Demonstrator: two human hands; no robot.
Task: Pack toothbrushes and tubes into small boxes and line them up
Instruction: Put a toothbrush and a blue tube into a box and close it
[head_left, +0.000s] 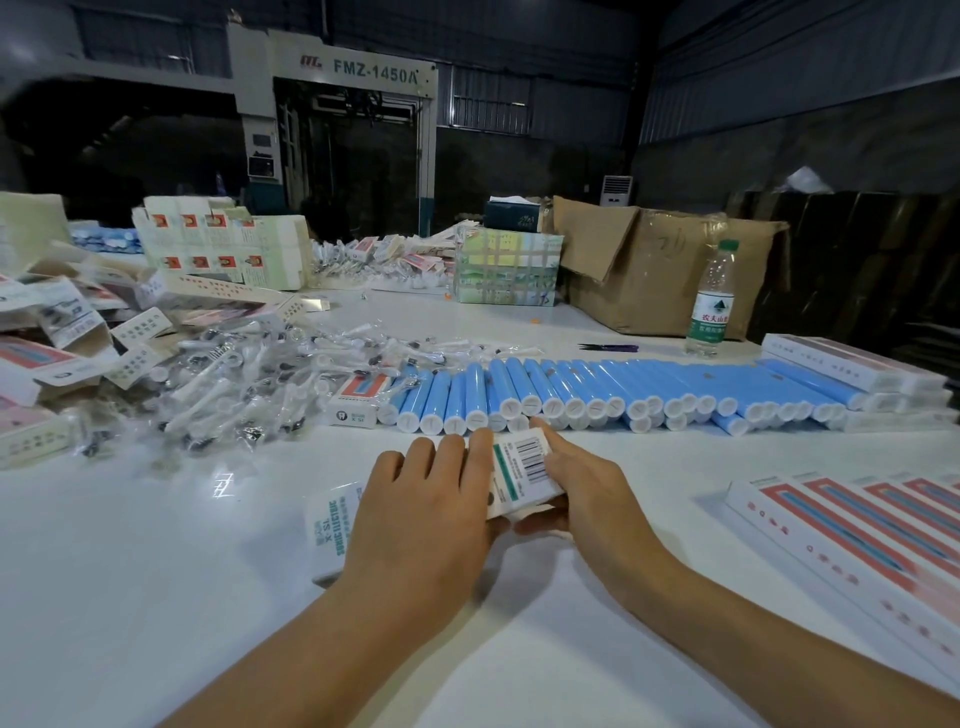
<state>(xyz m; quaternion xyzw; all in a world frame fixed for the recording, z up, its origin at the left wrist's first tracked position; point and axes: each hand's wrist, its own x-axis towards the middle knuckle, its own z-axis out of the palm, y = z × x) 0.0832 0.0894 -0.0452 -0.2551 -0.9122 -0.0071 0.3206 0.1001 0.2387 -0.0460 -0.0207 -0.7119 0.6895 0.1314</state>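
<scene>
A small white box (524, 467) with a barcode and a green stripe is held between both hands above the white table (156, 571). My left hand (426, 499) lies over its left side with fingers curled round it. My right hand (576, 483) pinches its right end, thumb underneath. Another white box (332, 530) with green lettering lies flat under my left wrist. Behind the hands, several blue tubes (597, 389) with white caps lie in a long row. Several bagged white toothbrush heads (234, 379) are heaped at the left.
Packed red-and-white boxes (857, 525) are lined up at the right. Flat and folded cartons (52, 353) pile up at the far left. A water bottle (710, 301), a cardboard box (665, 270), stacked long boxes (852, 374) and scissors (602, 346) stand farther back.
</scene>
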